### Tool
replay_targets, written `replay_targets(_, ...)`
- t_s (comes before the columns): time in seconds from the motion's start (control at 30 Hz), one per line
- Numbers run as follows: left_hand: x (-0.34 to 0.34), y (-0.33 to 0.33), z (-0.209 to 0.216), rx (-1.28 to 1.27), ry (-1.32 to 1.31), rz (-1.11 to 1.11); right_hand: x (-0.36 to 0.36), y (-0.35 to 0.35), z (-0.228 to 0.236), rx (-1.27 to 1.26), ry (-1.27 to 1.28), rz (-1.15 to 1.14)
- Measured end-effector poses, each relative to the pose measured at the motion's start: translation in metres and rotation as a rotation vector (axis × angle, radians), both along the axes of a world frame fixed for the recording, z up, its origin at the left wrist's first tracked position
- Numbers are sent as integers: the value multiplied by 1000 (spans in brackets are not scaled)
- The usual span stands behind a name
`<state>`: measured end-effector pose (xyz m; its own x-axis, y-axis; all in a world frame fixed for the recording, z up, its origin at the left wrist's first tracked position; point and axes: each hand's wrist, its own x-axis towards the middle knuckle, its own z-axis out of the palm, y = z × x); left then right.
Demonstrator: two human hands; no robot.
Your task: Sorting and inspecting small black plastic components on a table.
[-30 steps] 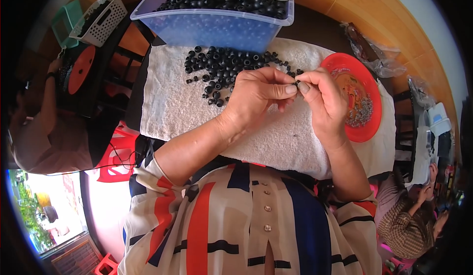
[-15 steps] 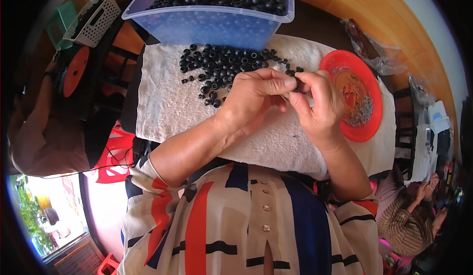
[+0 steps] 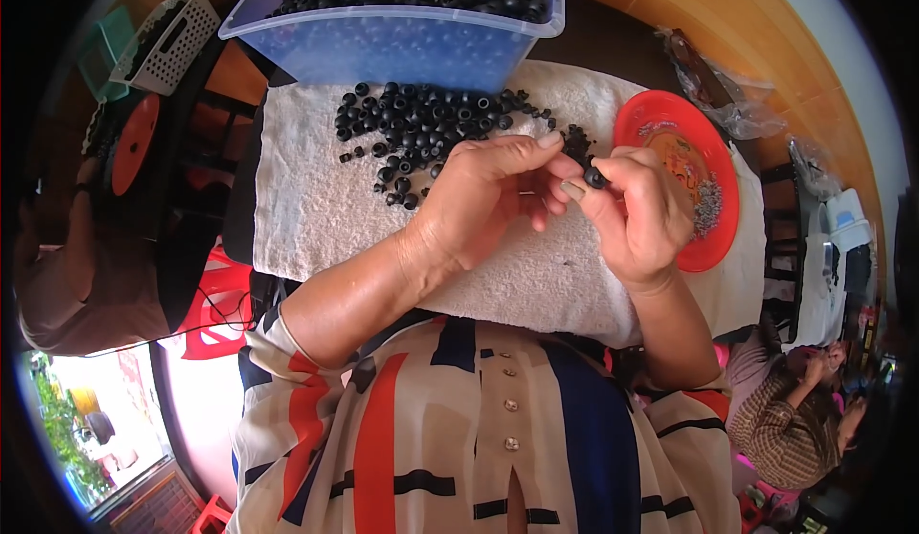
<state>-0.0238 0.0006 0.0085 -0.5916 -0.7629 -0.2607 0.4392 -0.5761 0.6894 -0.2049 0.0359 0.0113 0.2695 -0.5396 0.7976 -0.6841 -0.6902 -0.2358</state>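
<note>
Between the thumb and forefinger of my right hand (image 3: 643, 211) is a small round black bead (image 3: 595, 178). My left hand (image 3: 483, 189) is close beside it, its thumb stretched out and its fingers loosely curled apart from the thumb; I make out nothing in them. Behind my hands, hollow black beads (image 3: 421, 122) with holes lie heaped on a white towel (image 3: 306, 189). A cluster of smaller black pieces (image 3: 575, 142) shows just past my fingertips. To the right stands a red plate (image 3: 632, 113) bearing small silvery pieces (image 3: 708, 207).
A clear bluish plastic box (image 3: 383, 51) full of black beads stands at the far edge of the towel. Plastic bags (image 3: 732, 103) lie at the far right. On the left are a white basket (image 3: 172, 51), another red plate (image 3: 136, 146) and a person's arm (image 3: 81, 218). Another person (image 3: 790, 419) sits at lower right.
My hands have drawn apart slightly; the left thumb has lifted away. The black bead now shows plainly in my right fingers, which have moved a little right and nearer. The whole view has shifted slightly.
</note>
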Motion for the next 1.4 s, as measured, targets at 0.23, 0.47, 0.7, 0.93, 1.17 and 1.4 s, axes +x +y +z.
replay_targets(0.23, -2, 7, -5, -276, -80, 96, 13, -4, 2, -43, 51, -1)
replay_targets(0.47, 25, 1, 29, -629, -384, 482, 4, -4, -2, 169, -120, 58)
replay_targets(0.7, 107, -95, 74, -1199, -966, 768, 2, -2, 2, 123, -175, 75)
replay_targets(0.93, 127, -95, 79, -1203, -939, 888, -5, 2, 13, 95, -159, 23)
replay_targets(1.17, 139, -45, 11, -1134, -1093, 430, -7, -1, 14, 109, -187, 46)
replay_targets(1.4, 151, -26, -20, -1101, -1153, 319, -6, -2, 11, 145, -159, 55)
